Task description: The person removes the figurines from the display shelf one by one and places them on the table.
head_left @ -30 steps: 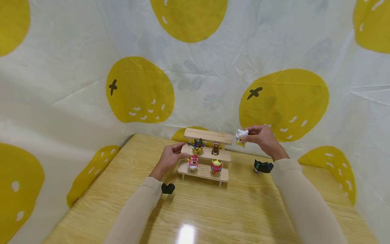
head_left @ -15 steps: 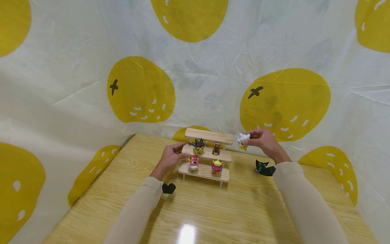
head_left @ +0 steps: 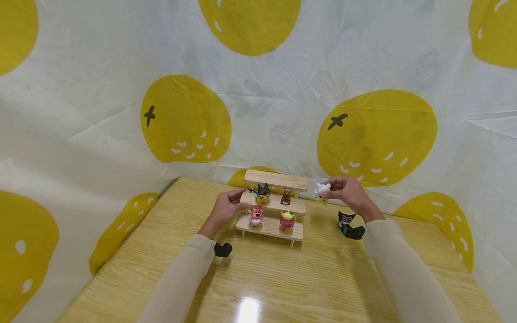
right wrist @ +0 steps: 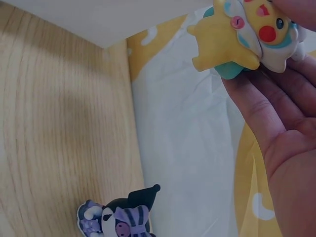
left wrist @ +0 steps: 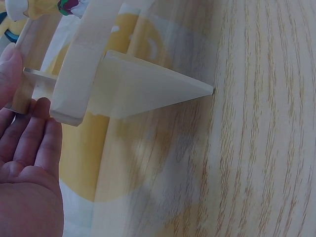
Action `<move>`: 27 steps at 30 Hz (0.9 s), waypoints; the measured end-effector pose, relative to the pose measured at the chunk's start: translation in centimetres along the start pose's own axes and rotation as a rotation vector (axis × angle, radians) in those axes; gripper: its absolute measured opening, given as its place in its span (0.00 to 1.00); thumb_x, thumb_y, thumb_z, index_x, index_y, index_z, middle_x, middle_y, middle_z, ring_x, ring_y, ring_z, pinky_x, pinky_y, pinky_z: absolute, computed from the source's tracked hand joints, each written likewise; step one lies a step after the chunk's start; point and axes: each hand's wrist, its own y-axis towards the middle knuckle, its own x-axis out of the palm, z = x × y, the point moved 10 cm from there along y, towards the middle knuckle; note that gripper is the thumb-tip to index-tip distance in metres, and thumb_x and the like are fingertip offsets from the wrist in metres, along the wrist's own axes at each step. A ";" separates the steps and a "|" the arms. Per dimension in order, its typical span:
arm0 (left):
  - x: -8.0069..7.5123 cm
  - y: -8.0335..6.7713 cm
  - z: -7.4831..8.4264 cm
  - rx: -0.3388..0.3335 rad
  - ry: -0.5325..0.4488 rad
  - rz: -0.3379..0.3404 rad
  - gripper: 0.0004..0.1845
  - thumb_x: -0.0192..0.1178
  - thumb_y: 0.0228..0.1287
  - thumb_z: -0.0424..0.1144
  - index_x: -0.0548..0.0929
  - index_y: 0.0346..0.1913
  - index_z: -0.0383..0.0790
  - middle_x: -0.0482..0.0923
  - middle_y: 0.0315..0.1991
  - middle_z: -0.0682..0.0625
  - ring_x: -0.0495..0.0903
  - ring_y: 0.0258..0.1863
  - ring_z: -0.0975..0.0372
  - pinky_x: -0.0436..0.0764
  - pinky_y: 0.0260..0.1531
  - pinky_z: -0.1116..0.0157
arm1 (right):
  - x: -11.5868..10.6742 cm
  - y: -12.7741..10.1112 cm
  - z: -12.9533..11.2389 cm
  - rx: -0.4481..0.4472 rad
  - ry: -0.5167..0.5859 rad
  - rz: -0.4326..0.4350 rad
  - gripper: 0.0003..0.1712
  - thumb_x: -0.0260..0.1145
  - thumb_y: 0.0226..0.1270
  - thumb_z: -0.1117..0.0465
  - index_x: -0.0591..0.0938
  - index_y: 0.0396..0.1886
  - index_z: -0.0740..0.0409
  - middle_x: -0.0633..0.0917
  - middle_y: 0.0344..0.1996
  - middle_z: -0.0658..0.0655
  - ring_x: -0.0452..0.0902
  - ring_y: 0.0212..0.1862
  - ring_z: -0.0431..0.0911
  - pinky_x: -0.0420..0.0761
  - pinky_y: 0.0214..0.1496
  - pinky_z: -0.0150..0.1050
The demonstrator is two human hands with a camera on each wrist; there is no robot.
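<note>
White-hooded yellow figurine (head_left: 323, 193): a little lower than a second ago, up in the air just right of the stand's top shelf and apart from it.
Right hand (head_left: 350, 194): I pinch that figurine between thumb and fingertips; my thumb covers part of its face.
Left hand (head_left: 226, 209): thumb above, fingers below, I grip the left end of the middle shelf.
Wooden stand (head_left: 276, 179): three tiers, standing on the table.
Middle shelf: black-hooded yellow figurine (head_left: 263, 194) at left, small brown bear (head_left: 286, 197) at right.
Bottom shelf: pink bear figurine (head_left: 256, 216) at left, three-eyed figurine (head_left: 287, 221) in red at right.
Black-and-purple figurine (head_left: 345, 218): on the table, right of the stand; the black device (head_left: 353, 232) at my right wrist blocks its lower part in the head view.
Second black device (head_left: 223, 250): at my left cuff, over the table.
Table (head_left: 282, 278): pale wood grain, with a bright glare near me.
Cloth backdrop (head_left: 274, 112): behind everything, printed with yellow fruit bearing white dashes, two with dark cross marks.
</note>
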 end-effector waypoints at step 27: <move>0.0 0.1 0.0 0.001 0.009 -0.009 0.34 0.71 0.68 0.34 0.73 0.75 0.34 0.67 0.78 0.38 0.68 0.77 0.46 0.75 0.71 0.51 | 0.2 -0.5 1.5 0.000 -0.103 0.017 0.23 0.72 0.72 0.62 0.81 0.61 0.70 0.89 0.51 0.63 0.86 0.44 0.37 0.88 0.49 0.32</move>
